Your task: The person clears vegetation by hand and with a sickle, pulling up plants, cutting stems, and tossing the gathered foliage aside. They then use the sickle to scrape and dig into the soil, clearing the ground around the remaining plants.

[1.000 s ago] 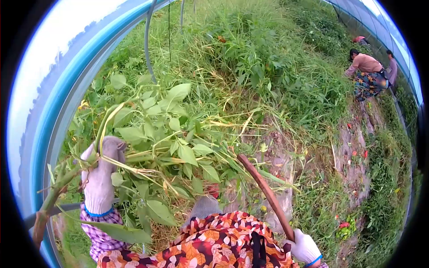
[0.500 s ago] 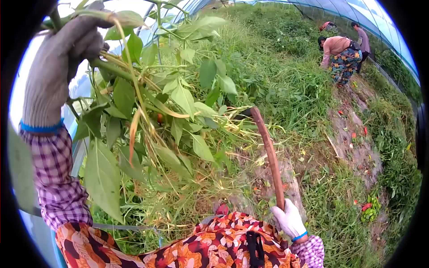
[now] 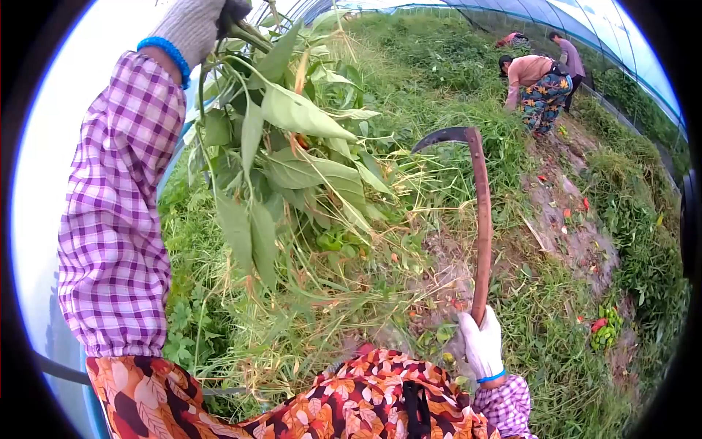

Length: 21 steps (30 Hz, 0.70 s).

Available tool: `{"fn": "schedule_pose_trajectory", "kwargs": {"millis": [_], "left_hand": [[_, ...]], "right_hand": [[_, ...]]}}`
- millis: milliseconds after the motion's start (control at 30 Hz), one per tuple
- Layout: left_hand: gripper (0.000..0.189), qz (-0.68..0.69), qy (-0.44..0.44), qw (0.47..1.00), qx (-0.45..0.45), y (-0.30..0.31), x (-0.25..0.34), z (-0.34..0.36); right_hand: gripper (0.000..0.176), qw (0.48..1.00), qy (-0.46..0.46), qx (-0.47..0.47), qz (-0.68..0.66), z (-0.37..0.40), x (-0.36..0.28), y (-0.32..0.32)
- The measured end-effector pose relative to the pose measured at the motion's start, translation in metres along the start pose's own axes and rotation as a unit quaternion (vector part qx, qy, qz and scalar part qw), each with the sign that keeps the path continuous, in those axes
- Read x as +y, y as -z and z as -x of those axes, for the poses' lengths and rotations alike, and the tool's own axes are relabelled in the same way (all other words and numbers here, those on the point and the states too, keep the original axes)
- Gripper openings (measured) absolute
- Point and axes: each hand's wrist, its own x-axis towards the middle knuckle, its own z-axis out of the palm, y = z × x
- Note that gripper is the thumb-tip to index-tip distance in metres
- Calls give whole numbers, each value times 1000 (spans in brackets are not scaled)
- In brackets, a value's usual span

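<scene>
My left hand, in a grey knitted glove, is raised at the upper left and closed round the stems of an uprooted or cut leafy pepper plant. Its broad green leaves hang down, with a bit of red fruit among them. In a white glove, my right hand grips the lower end of a sickle's wooden handle. The sickle stands upright, its dark curved blade pointing left towards the hanging leaves, with a small gap that I cannot judge exactly.
Weeds and dry stalks cover the ground before me. A heap of green and red peppers lies at the right beside a muddy strip with scattered red peppers. Co-workers bend at the far right, under the tunnel's hoops.
My left hand has moved up and right with the plant, which now hangs more steeply. The sickle has shifted right and up, its blade coming clear of the leaves.
</scene>
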Motion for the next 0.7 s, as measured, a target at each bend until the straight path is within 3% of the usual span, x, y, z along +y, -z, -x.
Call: {"fn": "schedule_pose_trajectory", "kwargs": {"millis": [67,133,200,300,333,400,533,600,633,667,700], "left_hand": [[24,48,31,998,-7,-13,-23,-11],[24,83,56,995,-24,-31,-43,-24],[24,117,83,989,-44,-63,-66,-33],[23,133,118,982,-66,-89,-91,-25],[23,135,126,980,-72,-94,-99,-26],[23,142,138,977,-86,-103,-106,-23],[22,140,161,971,-110,-118,-120,-15],[22,137,175,968,-119,-116,-130,2],[22,131,181,967,-124,-114,-136,13],[22,124,190,965,-129,-109,-143,26],[22,115,199,964,-135,-100,-152,45]], "right_hand": [[19,1000,12,18,9,3,4,0],[19,992,-66,16,-110,2,18,2],[19,989,-78,35,-118,10,20,3],[18,993,-8,120,-8,39,50,10],[21,988,-49,145,-37,51,58,12],[18,979,-20,194,64,78,72,25],[19,978,-9,156,139,102,105,62],[20,980,21,35,193,96,100,55],[21,981,51,38,181,86,96,41],[23,974,-4,-21,224,75,77,32],[25,958,43,-41,282,61,73,26]]}}
